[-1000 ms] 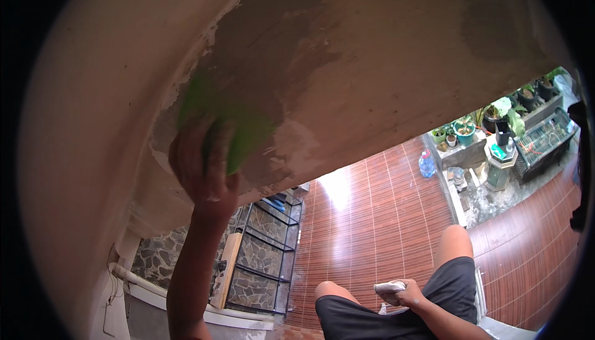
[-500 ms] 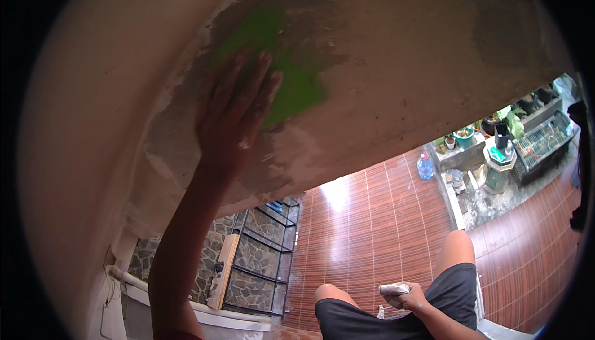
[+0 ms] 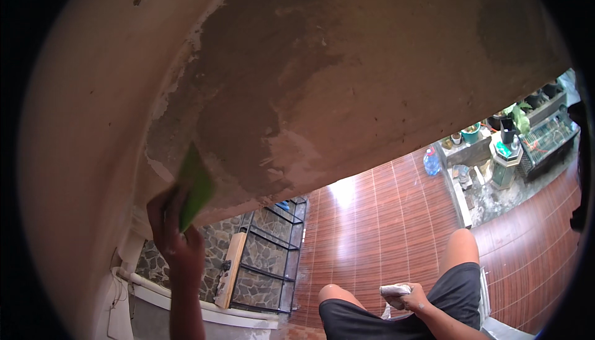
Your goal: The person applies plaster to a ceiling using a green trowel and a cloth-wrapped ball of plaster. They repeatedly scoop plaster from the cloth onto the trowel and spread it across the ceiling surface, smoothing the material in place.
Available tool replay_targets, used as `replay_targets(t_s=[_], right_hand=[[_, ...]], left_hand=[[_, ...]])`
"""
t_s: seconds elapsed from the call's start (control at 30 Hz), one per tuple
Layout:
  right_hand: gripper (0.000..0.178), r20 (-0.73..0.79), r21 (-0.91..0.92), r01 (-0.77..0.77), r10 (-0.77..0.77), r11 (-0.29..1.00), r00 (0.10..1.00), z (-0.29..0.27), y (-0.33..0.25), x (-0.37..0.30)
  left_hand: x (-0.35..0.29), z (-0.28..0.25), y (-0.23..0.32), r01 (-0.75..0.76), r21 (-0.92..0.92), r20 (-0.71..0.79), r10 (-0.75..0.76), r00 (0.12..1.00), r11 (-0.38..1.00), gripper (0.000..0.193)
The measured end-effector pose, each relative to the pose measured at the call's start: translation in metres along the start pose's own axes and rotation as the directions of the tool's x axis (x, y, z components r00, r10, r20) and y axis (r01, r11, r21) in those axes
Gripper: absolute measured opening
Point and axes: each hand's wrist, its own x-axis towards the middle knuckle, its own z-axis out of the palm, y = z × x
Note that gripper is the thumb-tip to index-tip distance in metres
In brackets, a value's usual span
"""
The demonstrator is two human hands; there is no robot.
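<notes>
Head view: a thin, angular green sheet (image 3: 198, 185) is gripped by the left hand (image 3: 172, 219) at 8 o'clock, tilted by a blotchy grey-brown plastered surface (image 3: 347, 86); contact unclear. A pale, folded item (image 3: 394, 290) is clasped by the right hand (image 3: 414, 298), 5 o'clock. Step judged: surface working; flatter sheet angle probably required next.

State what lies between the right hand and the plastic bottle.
The head view shows only striped reddish-brown floor between the right hand and the plastic bottle.

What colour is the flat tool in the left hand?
Green; the flat tool, in the left hand, shows best in the head view.
</notes>
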Motion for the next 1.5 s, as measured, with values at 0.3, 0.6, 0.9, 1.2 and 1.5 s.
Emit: replay_targets(t_s=[0.3, 0.6, 0.9, 1.2, 1.5], right_hand=[[0.030, 0.006, 0.143, 0.046, -0.047, 0.989, 0.999, 0.006, -0.010, -0.009], [0.028, -0.030, 0.115, 0.012, -0.008, 0.993, 1.000, 0.007, -0.005, -0.012], [0.032, -0.052, 0.010, -0.017, 0.018, 1.000, 0.999, 0.006, -0.013, -0.015], [0.033, -0.055, -0.112, 0.034, -0.041, 0.993, 0.998, 0.000, 0.004, -0.003], [0.034, -0.019, -0.004, 0.036, -0.036, 0.999, 0.999, 0.001, -0.006, -0.010]], left_hand=[[-0.064, -0.012, 0.068, 0.257, -0.966, 0.201, -0.706, 0.679, -0.028, 0.054], [-0.037, 0.017, 0.115, 0.060, -0.998, 0.045, -0.868, 0.494, -0.018, 0.049], [0.072, 0.028, 0.083, -0.434, -0.182, -0.368, 0.348, 0.862, 0.882, 0.048], [0.142, 0.057, 0.089, -0.416, 0.021, -0.252, 0.408, 0.878, 0.909, 0.080], [0.080, 0.100, 0.122, -0.374, -0.077, -0.118, 0.364, 0.924, 0.924, 0.062]])
